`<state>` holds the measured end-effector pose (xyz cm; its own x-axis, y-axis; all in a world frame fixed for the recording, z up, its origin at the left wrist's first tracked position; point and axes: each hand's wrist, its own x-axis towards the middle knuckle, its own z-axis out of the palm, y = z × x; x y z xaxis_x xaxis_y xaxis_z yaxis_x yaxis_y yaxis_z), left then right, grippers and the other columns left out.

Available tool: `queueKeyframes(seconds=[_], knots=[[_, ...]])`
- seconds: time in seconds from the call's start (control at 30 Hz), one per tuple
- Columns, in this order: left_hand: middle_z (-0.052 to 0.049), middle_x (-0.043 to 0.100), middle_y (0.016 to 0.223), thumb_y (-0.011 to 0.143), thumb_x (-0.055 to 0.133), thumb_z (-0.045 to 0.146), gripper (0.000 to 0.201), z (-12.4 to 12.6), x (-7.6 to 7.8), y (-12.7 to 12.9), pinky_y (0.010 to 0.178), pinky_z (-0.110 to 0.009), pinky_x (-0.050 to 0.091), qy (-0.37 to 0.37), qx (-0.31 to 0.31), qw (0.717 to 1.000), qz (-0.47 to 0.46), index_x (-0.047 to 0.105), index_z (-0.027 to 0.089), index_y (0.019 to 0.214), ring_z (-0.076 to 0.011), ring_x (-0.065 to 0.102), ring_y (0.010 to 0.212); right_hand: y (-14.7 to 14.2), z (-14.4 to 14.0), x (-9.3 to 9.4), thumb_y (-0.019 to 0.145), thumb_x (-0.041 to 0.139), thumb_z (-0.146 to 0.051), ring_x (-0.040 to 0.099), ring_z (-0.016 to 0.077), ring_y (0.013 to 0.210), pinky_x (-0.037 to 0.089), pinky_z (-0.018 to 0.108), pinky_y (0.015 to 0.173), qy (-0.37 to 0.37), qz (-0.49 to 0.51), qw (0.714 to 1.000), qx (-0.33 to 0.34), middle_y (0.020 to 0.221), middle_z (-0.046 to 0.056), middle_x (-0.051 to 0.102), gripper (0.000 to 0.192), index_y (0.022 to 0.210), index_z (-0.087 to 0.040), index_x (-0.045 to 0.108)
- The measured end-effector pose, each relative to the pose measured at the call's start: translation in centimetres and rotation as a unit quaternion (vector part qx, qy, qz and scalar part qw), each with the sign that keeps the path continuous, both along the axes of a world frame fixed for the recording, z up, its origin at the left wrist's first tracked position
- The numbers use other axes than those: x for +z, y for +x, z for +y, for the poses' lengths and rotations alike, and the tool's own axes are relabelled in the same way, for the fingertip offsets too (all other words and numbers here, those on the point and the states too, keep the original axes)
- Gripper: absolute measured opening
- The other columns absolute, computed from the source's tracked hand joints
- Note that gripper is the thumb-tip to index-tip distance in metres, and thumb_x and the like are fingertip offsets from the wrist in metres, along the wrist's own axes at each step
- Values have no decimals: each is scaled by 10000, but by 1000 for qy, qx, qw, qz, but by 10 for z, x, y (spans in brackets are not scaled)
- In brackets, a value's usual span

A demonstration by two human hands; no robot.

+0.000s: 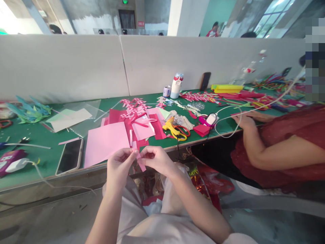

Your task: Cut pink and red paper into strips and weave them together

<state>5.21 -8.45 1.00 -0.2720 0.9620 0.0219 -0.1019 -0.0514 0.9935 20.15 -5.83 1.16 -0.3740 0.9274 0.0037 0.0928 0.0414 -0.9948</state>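
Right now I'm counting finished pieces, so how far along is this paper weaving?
Done: several woven pink-and-white lattice pieces lie on the green table. In hand: the left hand and right hand pinch one pink paper strip between them, above the lap. Left: the pink sheet is uncut and loose strips remain.

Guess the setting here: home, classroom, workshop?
Likely a shared paper-craft workshop: a long green table behind a partition, strewn with pink paper sheets, scissors, and a co-worker's hand alongside.
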Motion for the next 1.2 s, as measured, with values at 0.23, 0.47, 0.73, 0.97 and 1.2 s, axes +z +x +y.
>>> queueKeyframes(seconds=[0.23, 0.47, 0.73, 0.97, 1.2], knots=[[2, 651, 674, 650, 793, 365, 240, -1, 3, 0, 591, -194, 446, -7, 12, 1000, -7, 682, 162, 713, -98, 558, 635, -1, 0, -2, 663, 756, -395, 464, 99, 599, 353, 225, 590, -16, 24, 1000, 7, 639, -26, 559, 289, 737, -140, 644], [-5, 665, 671, 653, 786, 373, 239, -2, 3, 0, 595, -212, 456, -7, 12, 1000, 2, 695, 165, 725, -111, 565, 622, -1, -1, 1, 681, 741, -405, 451, 97, 602, 344, 226, 595, -15, 21, 1000, 4, 634, -27, 546, 283, 720, -141, 645], [-12, 674, 678, 630, 799, 367, 237, 0, 3, 1, 607, -215, 463, -10, 20, 1000, -7, 692, 165, 695, -120, 582, 647, -2, 1, -2, 682, 741, -409, 444, 96, 602, 342, 224, 591, -6, 17, 1000, 7, 634, -31, 534, 286, 720, -143, 644], [-9, 671, 676, 628, 803, 352, 233, 1, 1, 0, 591, -208, 456, -11, 20, 1000, -15, 693, 160, 700, -109, 571, 629, -1, 1, -7, 695, 737, -411, 489, 103, 617, 370, 222, 601, -17, 28, 999, 16, 652, -26, 563, 286, 757, -142, 661], [5, 654, 652, 627, 799, 343, 220, 10, -4, -1, 624, -207, 449, 4, 59, 998, -31, 680, 163, 670, -104, 566, 645, 0, -2, -11, 719, 718, -424, 579, 133, 651, 436, 248, 646, -51, 47, 995, 66, 676, 8, 643, 287, 740, -142, 667]])
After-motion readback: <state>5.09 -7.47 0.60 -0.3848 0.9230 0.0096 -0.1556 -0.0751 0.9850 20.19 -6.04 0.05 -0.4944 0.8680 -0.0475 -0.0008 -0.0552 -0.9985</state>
